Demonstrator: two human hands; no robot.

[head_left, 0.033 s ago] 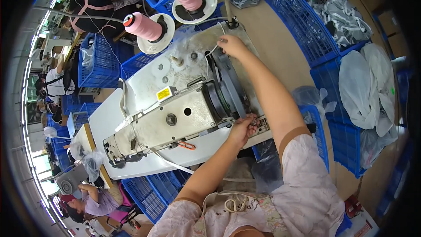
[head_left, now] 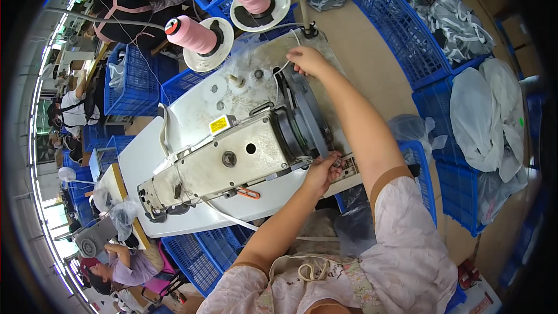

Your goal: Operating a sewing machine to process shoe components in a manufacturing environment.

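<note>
- Barely anything differs from the earlier frame: both hands stay at the sewing machine (head_left: pixel 264 139), mid-scene on a white table (head_left: pixel 276 191).
- Right hand (head_left: pixel 309 61), far: fingertips pinch a white cord (head_left: pixel 283 68).
- Left hand (head_left: pixel 320 175), near: fingers curled, on what I cannot tell.
- Far-right blue crate (head_left: pixel 401 29) holds grey-white bundles (head_left: pixel 459 26).
- Handwheel (head_left: pixel 311 117) stands between both hands.

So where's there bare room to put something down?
The white tabletop looks bare at its left end, left of the pale standing strip. A smaller bare patch lies between the orange tool and the left forearm. It's crowded around the grey wheel: the left hand on its near side, the right hand holding a white cord beyond.
</note>
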